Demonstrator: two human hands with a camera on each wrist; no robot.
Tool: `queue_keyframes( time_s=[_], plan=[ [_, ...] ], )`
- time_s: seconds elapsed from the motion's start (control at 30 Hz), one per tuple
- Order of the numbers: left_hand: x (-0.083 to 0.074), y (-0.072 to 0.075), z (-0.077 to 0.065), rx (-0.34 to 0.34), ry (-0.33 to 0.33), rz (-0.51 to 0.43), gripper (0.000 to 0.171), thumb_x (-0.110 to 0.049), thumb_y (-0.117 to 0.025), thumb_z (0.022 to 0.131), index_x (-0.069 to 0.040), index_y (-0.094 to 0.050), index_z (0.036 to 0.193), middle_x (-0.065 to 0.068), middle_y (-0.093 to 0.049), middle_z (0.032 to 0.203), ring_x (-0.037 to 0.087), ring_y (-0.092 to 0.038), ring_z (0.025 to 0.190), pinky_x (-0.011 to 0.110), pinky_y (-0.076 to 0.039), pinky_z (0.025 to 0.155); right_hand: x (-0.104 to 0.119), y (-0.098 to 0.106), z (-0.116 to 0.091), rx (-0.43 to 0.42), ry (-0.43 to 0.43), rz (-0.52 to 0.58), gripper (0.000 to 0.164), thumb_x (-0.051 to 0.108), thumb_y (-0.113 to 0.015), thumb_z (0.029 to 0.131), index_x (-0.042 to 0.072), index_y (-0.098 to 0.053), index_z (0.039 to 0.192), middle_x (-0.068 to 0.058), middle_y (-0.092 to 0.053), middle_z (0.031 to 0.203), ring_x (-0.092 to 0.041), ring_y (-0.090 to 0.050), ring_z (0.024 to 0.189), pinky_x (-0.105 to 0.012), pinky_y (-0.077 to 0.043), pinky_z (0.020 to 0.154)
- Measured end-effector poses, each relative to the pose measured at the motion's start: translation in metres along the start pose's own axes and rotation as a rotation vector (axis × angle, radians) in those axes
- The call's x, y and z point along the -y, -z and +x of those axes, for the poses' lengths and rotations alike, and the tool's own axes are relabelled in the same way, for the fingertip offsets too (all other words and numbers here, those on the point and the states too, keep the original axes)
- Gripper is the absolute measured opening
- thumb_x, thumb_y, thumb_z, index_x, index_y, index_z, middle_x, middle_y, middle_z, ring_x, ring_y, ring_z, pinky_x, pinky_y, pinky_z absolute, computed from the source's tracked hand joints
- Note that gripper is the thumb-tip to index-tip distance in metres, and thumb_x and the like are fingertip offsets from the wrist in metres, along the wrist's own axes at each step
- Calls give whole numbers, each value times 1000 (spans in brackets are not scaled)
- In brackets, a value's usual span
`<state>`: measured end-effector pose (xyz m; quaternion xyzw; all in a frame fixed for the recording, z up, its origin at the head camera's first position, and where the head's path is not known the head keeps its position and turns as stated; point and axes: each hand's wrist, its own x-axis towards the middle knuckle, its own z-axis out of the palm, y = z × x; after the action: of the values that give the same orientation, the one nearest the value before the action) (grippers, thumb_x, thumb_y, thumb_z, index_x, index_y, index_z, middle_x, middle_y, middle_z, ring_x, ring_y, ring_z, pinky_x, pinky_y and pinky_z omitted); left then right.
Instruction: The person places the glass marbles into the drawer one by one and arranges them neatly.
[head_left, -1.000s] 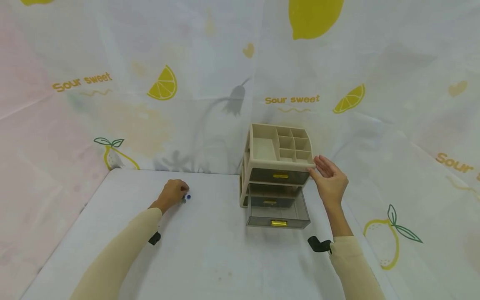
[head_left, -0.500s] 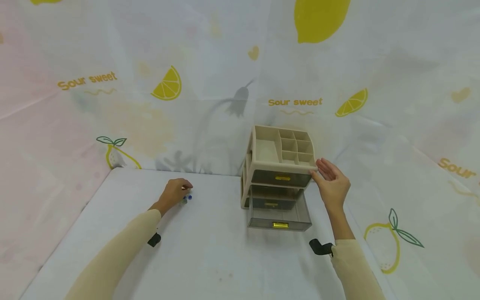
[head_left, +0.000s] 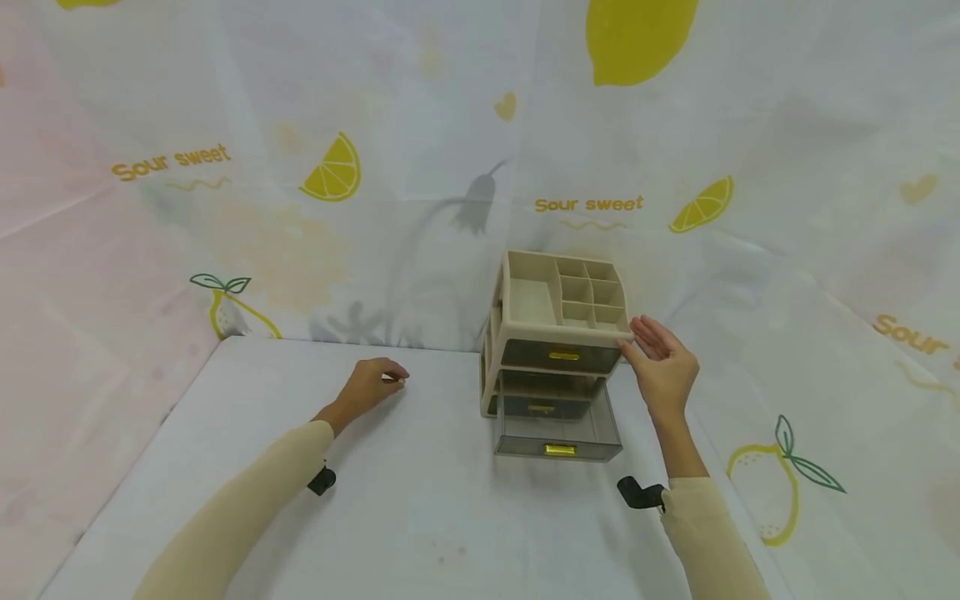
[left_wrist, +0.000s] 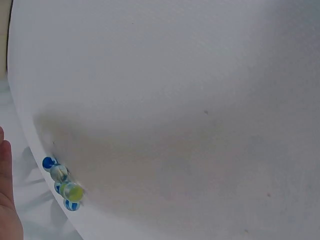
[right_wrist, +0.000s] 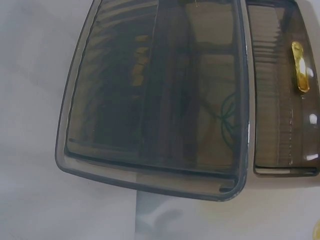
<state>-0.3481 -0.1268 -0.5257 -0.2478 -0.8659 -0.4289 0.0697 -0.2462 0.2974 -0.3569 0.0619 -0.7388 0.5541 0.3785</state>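
In the head view my left hand [head_left: 371,383] is low over the left of the table, fingers bent and a gap showing beside the thumb. Several glass marbles [left_wrist: 65,185], blue, clear and yellow-green, lie close together on the table beside that hand in the left wrist view; the head view hides them. My right hand [head_left: 663,367] touches the front right corner of a beige drawer organizer [head_left: 567,330], thumb at the front edge and fingers straight along the side. Just under the top drawer, a smoky clear drawer [head_left: 560,429] is pulled out; the top one is shut.
White cloth covers the table [head_left: 420,508], and a lemon-printed sheet [head_left: 420,100] hangs behind it. The organizer's top has open compartments [head_left: 592,292]. The pulled-out drawer juts forward over the table, with a gold handle [head_left: 560,450] on its front.
The left hand has moved to the right along the table, and the marbles seen beside its fingers before are out of sight in the head view. My right hand keeps its place at the organizer.
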Motion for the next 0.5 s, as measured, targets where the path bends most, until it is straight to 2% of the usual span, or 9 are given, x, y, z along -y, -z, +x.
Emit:
queue_keyframes(
  time_s=[0.23, 0.5],
  plan=[
    [-9, -11, 6, 22, -54, -23, 13, 4, -72, 84, 0, -74, 96, 6, -71, 95, 23, -68, 91, 31, -57, 79, 0, 0, -1, -5, -9, 8, 47, -15, -77, 72, -15, -62, 117, -32, -63, 111, -33, -66, 103, -32, -52, 87],
    [-32, -17, 11, 17, -133, -65, 14, 6, -72, 84, 2, -73, 97, 6, -71, 96, 23, -68, 91, 28, -56, 78, -1, 0, 0, -9, -8, 21, 47, -15, -77, 72, -15, -62, 117, -33, -63, 111, -29, -67, 103, -31, -52, 87]
  ],
)
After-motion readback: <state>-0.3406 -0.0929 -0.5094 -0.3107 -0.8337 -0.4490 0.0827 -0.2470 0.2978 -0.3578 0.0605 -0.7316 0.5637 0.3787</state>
